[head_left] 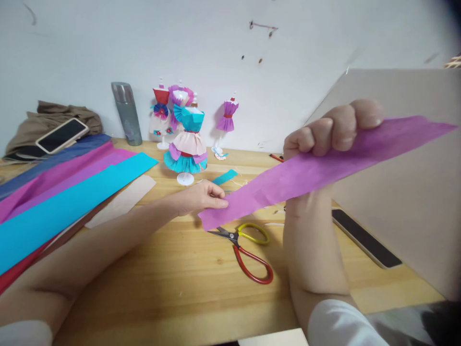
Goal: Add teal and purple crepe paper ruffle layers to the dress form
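Purple strip (266,187) slanted upward from the left hand (196,197), fingers (218,203) pinching its lower end, to the right hand (333,127), fingers curled over its edge.

Pinches the lower end of a purple strip (266,188) in the left hand (204,197), just off center toward 8 o'clock, and holds it higher in the raised right hand (334,126) at 2 o'clock, with fingers curled over its upper edge. Has scissors (234,236) with yellow and red handles on the wooden table (173,278) at 5 o'clock, a phone (365,238) at 4, colored strips (77,199) at 9, a bottle (127,115) at 10, and small dresses (190,139) on stands between 10 and 12.
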Action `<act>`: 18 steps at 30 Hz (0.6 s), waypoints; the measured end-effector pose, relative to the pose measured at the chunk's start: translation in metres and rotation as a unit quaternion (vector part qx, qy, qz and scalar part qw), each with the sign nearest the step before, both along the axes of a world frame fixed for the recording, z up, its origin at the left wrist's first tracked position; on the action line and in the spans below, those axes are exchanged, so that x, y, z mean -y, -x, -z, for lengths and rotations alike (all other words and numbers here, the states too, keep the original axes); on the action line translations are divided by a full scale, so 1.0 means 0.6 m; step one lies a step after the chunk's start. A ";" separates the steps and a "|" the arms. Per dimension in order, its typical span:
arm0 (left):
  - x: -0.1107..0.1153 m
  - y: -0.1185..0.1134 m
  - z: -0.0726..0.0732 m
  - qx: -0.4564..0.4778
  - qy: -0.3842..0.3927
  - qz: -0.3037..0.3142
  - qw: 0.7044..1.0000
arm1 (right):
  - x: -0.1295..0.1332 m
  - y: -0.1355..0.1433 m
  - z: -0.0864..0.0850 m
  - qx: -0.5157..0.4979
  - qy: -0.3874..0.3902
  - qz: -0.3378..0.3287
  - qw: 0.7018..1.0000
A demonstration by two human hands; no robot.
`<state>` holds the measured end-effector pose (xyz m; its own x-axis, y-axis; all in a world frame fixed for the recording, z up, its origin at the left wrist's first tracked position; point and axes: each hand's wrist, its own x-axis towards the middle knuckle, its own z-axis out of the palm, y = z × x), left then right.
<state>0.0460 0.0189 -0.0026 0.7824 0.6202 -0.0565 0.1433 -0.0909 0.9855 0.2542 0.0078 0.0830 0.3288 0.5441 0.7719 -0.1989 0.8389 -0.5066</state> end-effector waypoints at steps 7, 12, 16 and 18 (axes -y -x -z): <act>-0.005 0.001 -0.008 0.009 -0.003 -0.022 1.000 | 0.002 -0.001 -0.002 -0.021 0.008 0.000 1.000; -0.016 0.005 -0.007 -0.006 -0.008 -0.038 0.999 | 0.006 0.009 -0.011 -0.059 -0.026 -0.010 0.998; -0.029 0.021 -0.016 -0.010 -0.027 -0.048 0.998 | -0.003 -0.027 -0.012 -0.028 -0.049 -0.039 0.998; -0.034 0.034 -0.032 -0.033 -0.065 -0.040 0.997 | -0.004 -0.060 -0.004 0.049 -0.061 -0.081 0.994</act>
<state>0.0259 0.0392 0.0167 0.7276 0.6856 -0.0224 0.2199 -0.2021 0.9544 0.2902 0.0100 0.0855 0.1653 0.4838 0.8594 -0.2910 0.8566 -0.4261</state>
